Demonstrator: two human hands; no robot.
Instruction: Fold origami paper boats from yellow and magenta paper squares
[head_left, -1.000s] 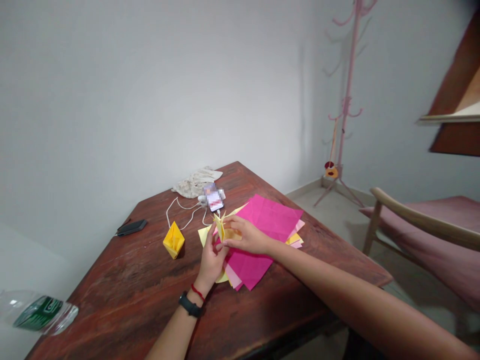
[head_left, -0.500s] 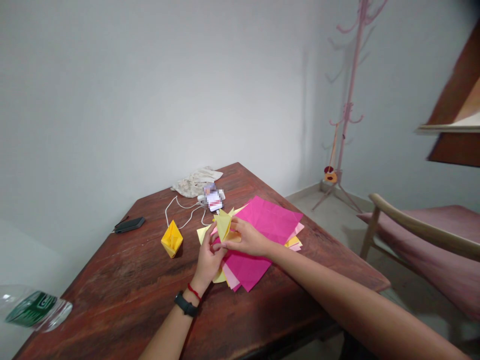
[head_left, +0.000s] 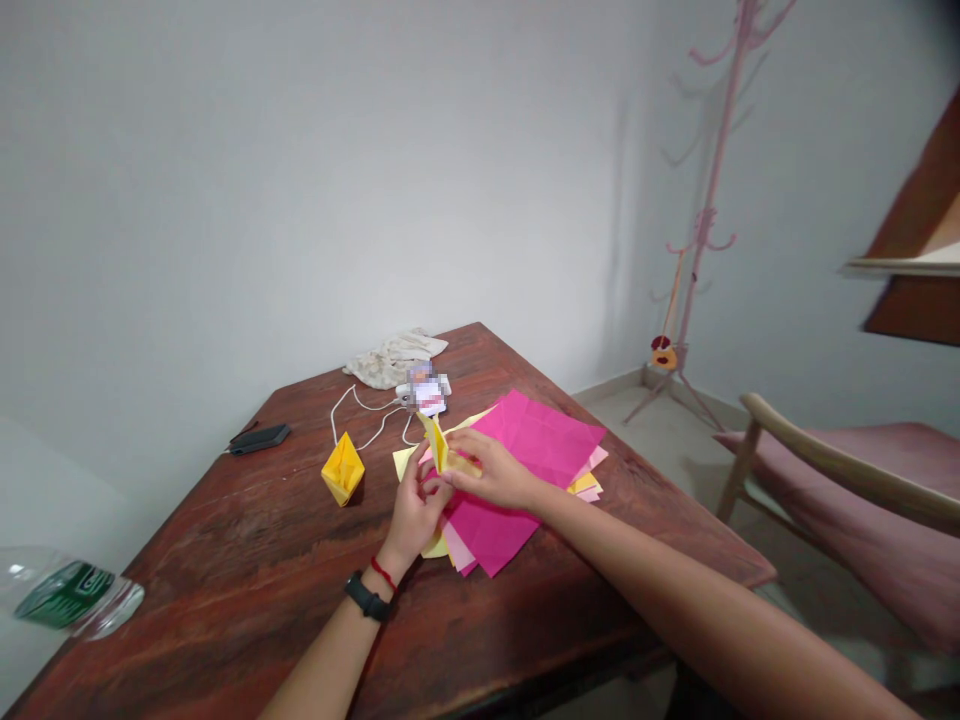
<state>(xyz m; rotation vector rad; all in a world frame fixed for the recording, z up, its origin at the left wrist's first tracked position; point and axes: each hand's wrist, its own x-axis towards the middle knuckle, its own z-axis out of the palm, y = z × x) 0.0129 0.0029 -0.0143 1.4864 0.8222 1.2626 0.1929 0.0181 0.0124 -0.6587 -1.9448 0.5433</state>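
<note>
A pale yellow folded paper (head_left: 438, 446) is held up between both hands over the stack of coloured sheets. My left hand (head_left: 411, 508), with a dark band and a red cord at its wrist, closes on its lower left side. From the right, the fingers of my right hand (head_left: 491, 470) pinch it. Some fingertips are hidden behind the paper. Below lies the paper stack, a magenta sheet (head_left: 536, 440) on top, with pink and yellow edges sticking out. Left of the hands, an orange-yellow origami piece (head_left: 343, 470) stands on the table.
On the wooden table (head_left: 285, 580) lie a phone with a blurred screen (head_left: 427, 395), white cables (head_left: 336, 420), a pale cloth (head_left: 394, 358) and a dark flat device (head_left: 259, 439). A plastic bottle (head_left: 75, 597) is at the left edge. A chair (head_left: 840, 470) and pink coat stand (head_left: 712, 190) are right.
The folded paper has turned between my fingers, from showing a broad face to a narrower, edge-on side. Both hands stay in nearly the same place. The view has shifted slightly.
</note>
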